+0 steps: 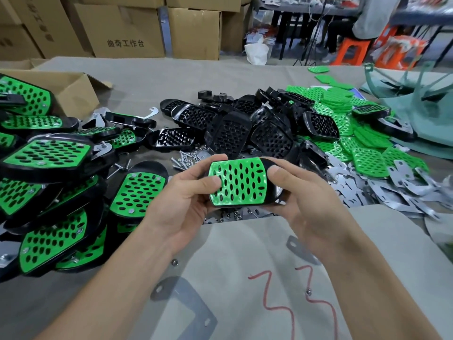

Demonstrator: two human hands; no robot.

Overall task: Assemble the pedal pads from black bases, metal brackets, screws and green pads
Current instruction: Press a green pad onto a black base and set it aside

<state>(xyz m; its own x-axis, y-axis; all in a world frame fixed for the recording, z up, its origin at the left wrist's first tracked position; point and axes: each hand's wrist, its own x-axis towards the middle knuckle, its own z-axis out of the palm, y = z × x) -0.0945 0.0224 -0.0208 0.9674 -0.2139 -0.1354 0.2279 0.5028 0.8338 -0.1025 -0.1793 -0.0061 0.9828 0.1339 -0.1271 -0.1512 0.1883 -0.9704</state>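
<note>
Stacked cardboard boxes stand behind a grey-covered surface strewn with parts. Near the front middle, both hands hold one pedal pad above the surface: a green pad full of oval holes lies on top of a black base, whose rounded end shows at the right. The left grip curls round the piece's left end, thumb pressed on the green face, fingers underneath. The right grip clasps the right end likewise, thumb at the pad's right edge. To the left lies a heap of finished pedals, green faces up. Behind the hands lie loose screws and nuts, then a pile of bare black bases. To the right spread loose green pads and flat metal brackets.
</note>
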